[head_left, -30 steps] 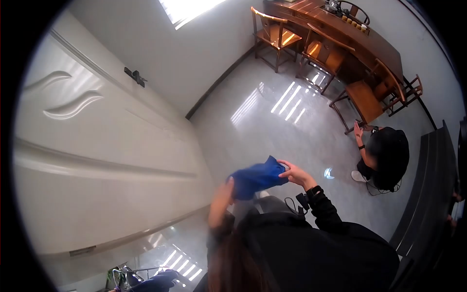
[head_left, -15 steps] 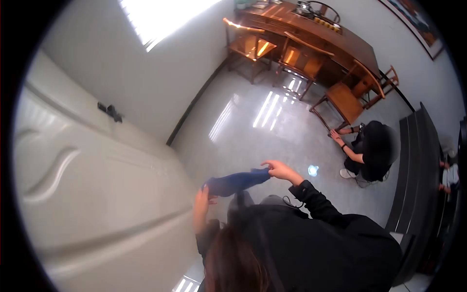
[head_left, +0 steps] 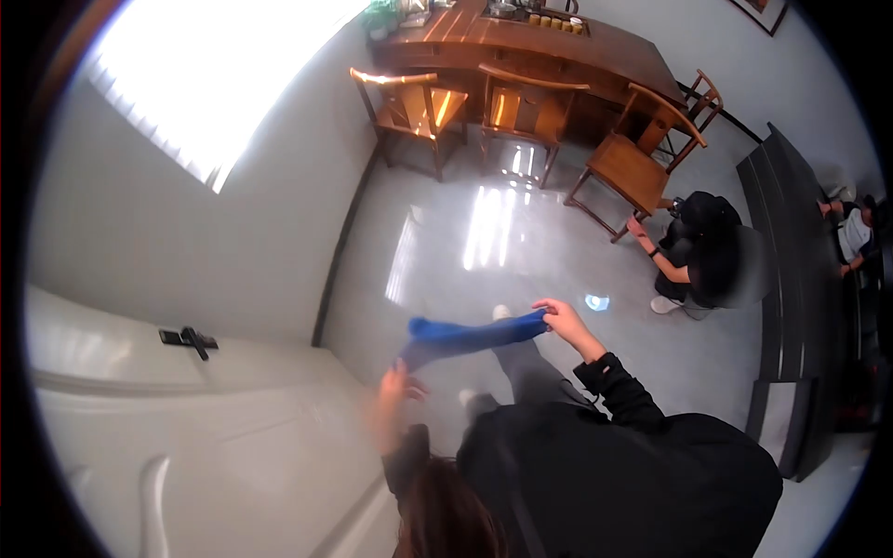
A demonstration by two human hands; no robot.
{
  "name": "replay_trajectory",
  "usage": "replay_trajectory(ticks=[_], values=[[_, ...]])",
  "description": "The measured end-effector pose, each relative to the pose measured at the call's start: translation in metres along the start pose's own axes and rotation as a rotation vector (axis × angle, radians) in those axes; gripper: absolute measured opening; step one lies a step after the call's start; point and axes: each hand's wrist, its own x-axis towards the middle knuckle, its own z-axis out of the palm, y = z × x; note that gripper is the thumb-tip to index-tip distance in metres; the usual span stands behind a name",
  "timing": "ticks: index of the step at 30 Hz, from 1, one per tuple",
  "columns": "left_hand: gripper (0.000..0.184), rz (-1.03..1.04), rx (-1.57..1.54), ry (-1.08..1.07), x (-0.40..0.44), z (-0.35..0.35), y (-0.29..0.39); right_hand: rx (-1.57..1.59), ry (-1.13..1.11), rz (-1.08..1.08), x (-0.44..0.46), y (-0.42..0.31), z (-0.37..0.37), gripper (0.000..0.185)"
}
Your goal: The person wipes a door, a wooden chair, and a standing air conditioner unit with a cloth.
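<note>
Lettering, brands, numbers, signs: none legible. Framed picture (head_left: 765, 15), upper right — cut by the view's edge — yields no readable text. Door handle (head_left: 191, 341), left, and yellowish vessels (head_left: 556, 23), top centre — too small to read any marking.

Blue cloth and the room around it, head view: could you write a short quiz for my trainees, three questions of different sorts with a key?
1. Multiple choice. What is in the right grip?
a) a mug
b) a blue cloth
c) a broom

2. True or false. The other person is next to a wooden chair.

3. Fill the gap. The pale door with the dark handle is on the ____ side of the picture.

Key
1. b
2. True
3. left
</note>
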Motion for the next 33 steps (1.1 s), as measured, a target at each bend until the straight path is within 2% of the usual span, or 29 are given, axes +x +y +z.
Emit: replay_trajectory(ticks=[2, 6, 8, 12, 13, 14, 16, 17, 18, 20, 22, 23, 28, 30, 33], values=[[0.049, 0.038, 0.01, -0.026, 0.02, 0.032, 0.022, 0.038, 0.142, -0.028, 0.031, 0.0, -0.018, 0.034], [0.044, 0.098, 0.063, -0.024, 0.089, 0.073, 0.045, 0.086, 0.175, -0.193, 0.115, -0.002, -0.059, 0.032], [0.044, 0.063, 0.04, 0.034, 0.124, 0.085, 0.065, 0.174, 0.116, -0.141, 0.155, -0.031, -0.082, 0.038], [0.043, 0.089, -0.019, 0.138, 0.192, 0.108, 0.095, 0.245, 0.049, -0.206, 0.202, -0.121, -0.128, 0.044], [0.04, 0.181, -0.043, 0.17, 0.223, 0.087, 0.105, 0.287, 0.006, -0.238, 0.215, -0.139, -0.138, 0.046], [0.039, 0.22, -0.194, 0.121, 0.254, 0.072, 0.1, 0.337, -0.057, -0.206, 0.225, -0.154, -0.15, 0.052], [0.039, 0.284, -0.141, 0.165, 0.277, 0.073, 0.132, 0.298, -0.069, -0.197, 0.247, -0.178, -0.166, 0.051], [0.035, 0.285, -0.077, 0.215, 0.283, 0.091, 0.179, 0.195, -0.067, -0.17, 0.268, -0.18, -0.181, 0.048], [0.029, 0.284, -0.087, 0.239, 0.288, 0.096, 0.195, 0.104, -0.064, -0.191, 0.285, -0.184, -0.185, 0.046], [0.023, 0.273, -0.09, 0.246, 0.305, 0.104, 0.224, 0.088, -0.069, -0.186, 0.318, -0.17, -0.19, 0.038], [0.021, 0.272, 0.101, 0.208, 0.333, 0.102, 0.246, -0.061, -0.044, -0.231, 0.349, -0.167, -0.19, 0.029], [0.02, 0.265, 0.113, 0.192, 0.35, 0.098, 0.252, -0.175, -0.048, -0.171, 0.364, -0.174, -0.193, 0.02], [0.017, 0.24, 0.121, 0.212, 0.471, 0.072, 0.271, -0.23, 0.031, -0.207, 0.451, -0.198, -0.196, 0.017], [0.017, 0.238, 0.094, 0.148, 0.513, 0.071, 0.299, -0.466, 0.131, -0.219, 0.48, -0.232, -0.202, 0.016], [0.022, 0.261, 0.023, 0.121, 0.575, 0.073, 0.353, -0.478, 0.199, -0.238, 0.533, -0.261, -0.211, 0.018]])
